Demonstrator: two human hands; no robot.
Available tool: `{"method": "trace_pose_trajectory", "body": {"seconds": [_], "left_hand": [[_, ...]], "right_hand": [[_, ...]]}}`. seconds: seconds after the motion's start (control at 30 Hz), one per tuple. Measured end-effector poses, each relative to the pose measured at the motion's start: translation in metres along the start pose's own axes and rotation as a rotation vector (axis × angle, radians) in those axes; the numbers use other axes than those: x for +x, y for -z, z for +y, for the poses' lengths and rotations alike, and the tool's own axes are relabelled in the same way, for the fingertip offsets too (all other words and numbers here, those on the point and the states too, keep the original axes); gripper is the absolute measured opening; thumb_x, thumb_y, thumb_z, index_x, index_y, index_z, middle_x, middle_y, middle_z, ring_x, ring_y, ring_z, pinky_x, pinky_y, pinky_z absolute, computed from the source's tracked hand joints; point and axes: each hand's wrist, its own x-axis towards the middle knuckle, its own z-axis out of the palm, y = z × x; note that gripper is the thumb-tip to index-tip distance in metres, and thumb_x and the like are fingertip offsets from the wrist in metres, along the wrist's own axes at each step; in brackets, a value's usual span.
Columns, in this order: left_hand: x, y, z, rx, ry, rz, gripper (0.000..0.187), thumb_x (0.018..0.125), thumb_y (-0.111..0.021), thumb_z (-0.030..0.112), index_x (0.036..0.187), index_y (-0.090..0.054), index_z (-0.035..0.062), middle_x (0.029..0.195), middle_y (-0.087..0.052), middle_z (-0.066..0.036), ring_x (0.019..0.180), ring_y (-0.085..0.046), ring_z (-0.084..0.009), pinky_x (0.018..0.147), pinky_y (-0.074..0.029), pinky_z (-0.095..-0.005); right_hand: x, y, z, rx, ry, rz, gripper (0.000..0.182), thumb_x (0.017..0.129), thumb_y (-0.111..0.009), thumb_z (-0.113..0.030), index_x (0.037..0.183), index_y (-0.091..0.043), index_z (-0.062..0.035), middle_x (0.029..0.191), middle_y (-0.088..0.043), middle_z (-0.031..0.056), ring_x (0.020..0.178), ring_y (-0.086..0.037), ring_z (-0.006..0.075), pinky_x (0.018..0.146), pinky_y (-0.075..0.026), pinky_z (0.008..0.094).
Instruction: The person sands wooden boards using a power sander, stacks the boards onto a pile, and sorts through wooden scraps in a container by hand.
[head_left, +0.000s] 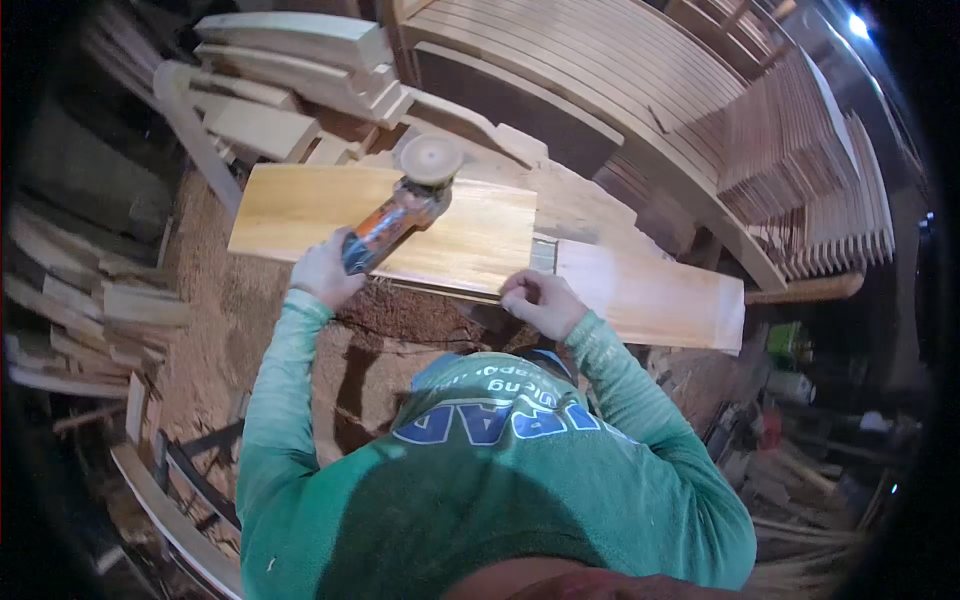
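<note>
My left hand (325, 272) is wrapped round the rear body of an angle grinder (385, 230). The grinder's round sanding disc (431, 158) points away from me, over the far edge of a pale, smooth wooden board (480, 232). My right hand (545, 303) has curled fingers at the near right corner of that board, gripping its edge. Just right of this hand lies a second wooden board (650, 295), pinkish and dusty. A narrow greyish strip (543, 255) shows between the two boards.
Cut wooden pieces (290, 50) are stacked at the back left. A slatted wooden piece (590, 55) runs along the back, with a stack of thin curved boards (790, 140) at the right. Scrap wood (80, 310) lies at far left, and sawdust (220, 320) covers the ground.
</note>
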Motion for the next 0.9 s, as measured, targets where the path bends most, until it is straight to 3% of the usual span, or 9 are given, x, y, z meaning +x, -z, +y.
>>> {"method": "trace_pose_trajectory", "body": {"seconds": [0.13, 0.43, 0.47, 0.57, 0.6, 0.7, 0.73, 0.83, 0.9], "left_hand": [[0.041, -0.004, -0.049, -0.052, -0.288, 0.044, 0.069, 0.069, -0.084, 0.023, 0.131, -0.054, 0.0143, 0.110, -0.070, -0.019, 0.103, -0.066, -0.0415, 0.089, -0.053, -0.0493], [0.081, 0.006, -0.057, -0.014, -0.371, -0.052, 0.082, 0.062, -0.093, 0.028, 0.133, -0.055, 0.0104, 0.123, -0.065, -0.017, 0.116, -0.060, -0.0386, 0.098, -0.050, -0.0443], [0.082, 0.006, -0.055, -0.015, -0.336, -0.043, 0.083, 0.061, -0.093, 0.029, 0.133, -0.055, 0.0097, 0.124, -0.064, -0.017, 0.117, -0.060, -0.0384, 0.098, -0.050, -0.0447], [0.071, 0.003, -0.046, -0.043, -0.286, -0.009, 0.086, 0.060, -0.094, 0.031, 0.133, -0.055, 0.0085, 0.126, -0.062, -0.018, 0.119, -0.058, -0.0387, 0.100, -0.049, -0.0463], [0.068, 0.002, -0.045, -0.067, -0.293, 0.024, 0.086, 0.059, -0.094, 0.032, 0.133, -0.055, 0.0085, 0.126, -0.062, -0.019, 0.118, -0.058, -0.0393, 0.101, -0.048, -0.0473], [0.056, -0.009, -0.044, -0.026, -0.306, 0.149, 0.087, 0.060, -0.093, 0.034, 0.134, -0.055, 0.0085, 0.127, -0.059, -0.020, 0.117, -0.057, -0.0415, 0.101, -0.047, -0.0493], [0.054, -0.013, -0.044, -0.007, -0.306, 0.178, 0.087, 0.060, -0.093, 0.035, 0.134, -0.055, 0.0088, 0.127, -0.059, -0.020, 0.117, -0.056, -0.0419, 0.101, -0.047, -0.0500], [0.046, -0.014, -0.034, 0.047, -0.264, 0.176, 0.086, 0.064, -0.090, 0.036, 0.137, -0.054, 0.0097, 0.128, -0.058, -0.020, 0.117, -0.056, -0.0418, 0.100, -0.046, -0.0505], [0.042, -0.006, -0.029, 0.058, -0.215, 0.142, 0.085, 0.065, -0.090, 0.035, 0.137, -0.054, 0.0093, 0.128, -0.058, -0.020, 0.117, -0.056, -0.0419, 0.100, -0.046, -0.0503]], "right_hand": [[-0.045, 0.026, 0.041, -0.081, -0.147, 0.212, 0.028, 0.087, -0.073, -0.021, 0.103, -0.068, 0.0022, 0.081, -0.069, 0.0055, 0.077, -0.062, 0.0097, 0.073, -0.053, 0.0295], [-0.110, 0.044, 0.118, 0.087, -0.191, 0.580, 0.024, 0.088, -0.073, -0.020, 0.100, -0.069, 0.0004, 0.084, -0.070, 0.0049, 0.075, -0.063, 0.0108, 0.071, -0.053, 0.0291], [-0.116, 0.052, 0.119, -0.117, -0.272, 0.535, 0.027, 0.089, -0.073, -0.023, 0.101, -0.069, 0.0000, 0.086, -0.070, 0.0039, 0.071, -0.063, 0.0111, 0.066, -0.053, 0.0290], [-0.130, 0.060, 0.143, 0.355, -0.734, 0.542, 0.032, 0.092, -0.073, -0.030, 0.103, -0.069, -0.0001, 0.088, -0.070, 0.0038, 0.067, -0.063, 0.0124, 0.061, -0.054, 0.0287], [-0.130, 0.055, 0.131, 0.712, -0.774, 0.505, 0.037, 0.097, -0.067, -0.036, 0.115, -0.064, -0.0033, 0.094, -0.071, 0.0068, 0.079, -0.067, 0.0157, 0.066, -0.055, 0.0292], [-0.110, 0.028, 0.158, 1.003, -0.668, 0.541, 0.034, 0.100, -0.062, -0.038, 0.110, -0.063, -0.0058, 0.100, -0.070, 0.0061, 0.076, -0.066, 0.0159, 0.065, -0.057, 0.0304], [-0.100, 0.016, 0.173, 1.167, -0.582, 0.582, 0.035, 0.096, -0.068, -0.039, 0.113, -0.065, -0.0081, 0.092, -0.072, 0.0062, 0.067, -0.067, 0.0130, 0.051, -0.056, 0.0271], [-0.073, 0.001, 0.166, 1.245, -0.572, 0.827, 0.044, 0.101, -0.059, -0.044, 0.131, -0.056, -0.0115, 0.120, -0.068, 0.0076, 0.105, -0.067, 0.0258, 0.087, -0.055, 0.0465], [-0.077, -0.001, 0.145, 1.329, -0.532, 0.901, 0.048, 0.104, -0.052, -0.047, 0.136, -0.053, -0.0112, 0.128, -0.066, 0.0086, 0.112, -0.065, 0.0253, 0.096, -0.051, 0.0491]]}}
